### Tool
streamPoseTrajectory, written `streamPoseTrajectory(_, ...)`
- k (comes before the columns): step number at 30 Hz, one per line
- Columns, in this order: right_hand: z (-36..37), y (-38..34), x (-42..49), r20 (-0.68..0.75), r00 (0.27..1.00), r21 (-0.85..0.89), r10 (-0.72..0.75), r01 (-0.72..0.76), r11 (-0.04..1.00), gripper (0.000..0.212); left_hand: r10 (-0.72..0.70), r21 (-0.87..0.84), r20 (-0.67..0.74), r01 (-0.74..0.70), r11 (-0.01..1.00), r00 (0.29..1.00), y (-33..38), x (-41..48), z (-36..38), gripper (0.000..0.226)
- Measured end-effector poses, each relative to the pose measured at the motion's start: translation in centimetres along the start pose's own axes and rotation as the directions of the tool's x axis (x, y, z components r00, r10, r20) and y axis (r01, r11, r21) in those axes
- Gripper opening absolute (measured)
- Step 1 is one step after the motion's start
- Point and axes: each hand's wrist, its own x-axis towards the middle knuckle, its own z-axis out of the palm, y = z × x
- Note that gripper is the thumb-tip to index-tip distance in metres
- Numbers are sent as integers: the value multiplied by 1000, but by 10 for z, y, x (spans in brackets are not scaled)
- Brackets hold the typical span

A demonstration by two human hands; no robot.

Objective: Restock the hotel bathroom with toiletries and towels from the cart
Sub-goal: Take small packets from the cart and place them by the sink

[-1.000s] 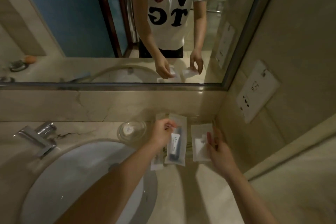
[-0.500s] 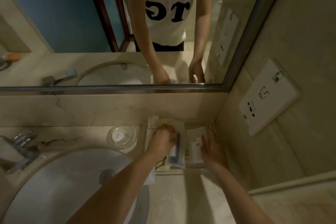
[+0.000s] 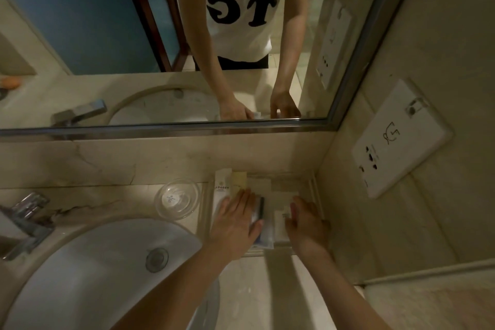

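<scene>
A clear tray (image 3: 315, 190) sits in the counter's back right corner and holds several toiletry packets. My left hand (image 3: 235, 221) lies flat with straight fingers on the left packets. Its thumb is beside a clear packet (image 3: 262, 238) with a dark item inside. A white sachet (image 3: 221, 185) and a yellowish one (image 3: 239, 179) stick out beyond its fingertips. My right hand (image 3: 306, 225) holds a white packet (image 3: 280, 224) down in the tray's right part, thumb on top. Its other fingers are hidden.
A round glass dish (image 3: 178, 202) stands left of the tray. The white basin (image 3: 80, 276) and the chrome tap (image 3: 25, 218) fill the left side. A wall socket plate (image 3: 401, 139) is on the right wall. The mirror (image 3: 80, 35) runs above the backsplash.
Both hands have come down from above the counter into the tray. The clear packet and the white packet now lie among the others, and my left hand has flattened out.
</scene>
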Motion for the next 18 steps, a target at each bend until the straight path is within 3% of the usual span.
streamPoseTrajectory(7, -7, -7, -12, 2, 999, -154, -53, 52, 987, 44, -22, 21, 12, 22, 1000, 1000, 5, -1, -1, 61)
streamPoseTrajectory(9, -11, -9, -13, 10, 998, -171, -64, 65, 983, 41, -54, 35, -8, 54, 998, 999, 8, -2, -4, 73)
streamPoseTrajectory(13, -21, -10, -19, 7, 994, -179, -105, 105, 978, 34, 30, 34, 11, -30, 999, 999, 9, -7, -12, 90)
streamPoseTrajectory(18, -29, -7, -43, -85, 973, -178, -214, 196, 964, 25, 82, 17, -10, -82, 996, 997, 7, -17, -29, 63)
